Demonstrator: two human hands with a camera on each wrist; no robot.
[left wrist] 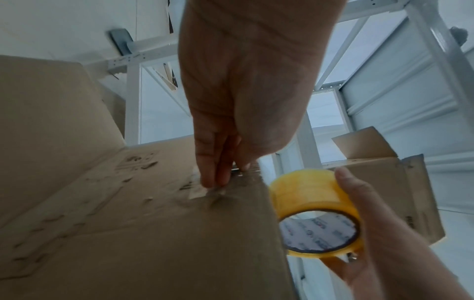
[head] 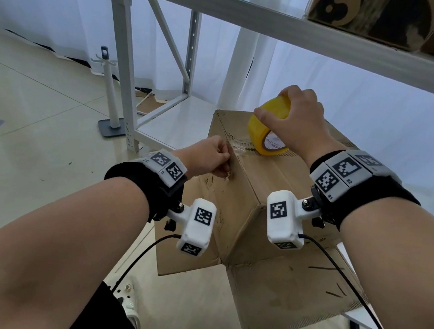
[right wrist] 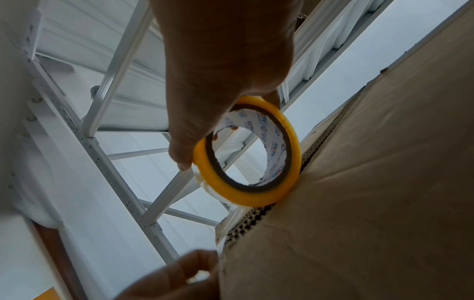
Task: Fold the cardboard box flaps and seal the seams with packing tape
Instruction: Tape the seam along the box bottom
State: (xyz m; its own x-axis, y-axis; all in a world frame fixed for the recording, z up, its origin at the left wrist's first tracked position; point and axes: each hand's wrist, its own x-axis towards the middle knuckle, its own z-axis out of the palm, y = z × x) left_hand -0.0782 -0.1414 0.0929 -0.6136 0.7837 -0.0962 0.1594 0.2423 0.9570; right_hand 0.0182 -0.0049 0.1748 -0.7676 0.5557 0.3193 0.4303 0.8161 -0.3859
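A brown cardboard box (head: 262,186) stands in front of me, top flaps folded down and bottom flaps splayed outward. My right hand (head: 285,112) grips a yellow packing tape roll (head: 259,125) standing on edge on the box top, over the seam. A short, crinkled strip of clear tape (head: 240,144) runs from the roll to the box's left top edge. There my left hand (head: 211,155) pinches the tape end against the cardboard. In the left wrist view its fingertips (left wrist: 210,180) lie on the side face and the roll (left wrist: 313,194) is just right. In the right wrist view the roll (right wrist: 295,150) touches the box (right wrist: 359,203).
A white metal shelf rack (head: 129,71) stands right behind the box, with printed cartons (head: 365,13) on an upper shelf. A white pole on a grey base (head: 111,126) stands at left on the tiled floor. White curtains hang behind.
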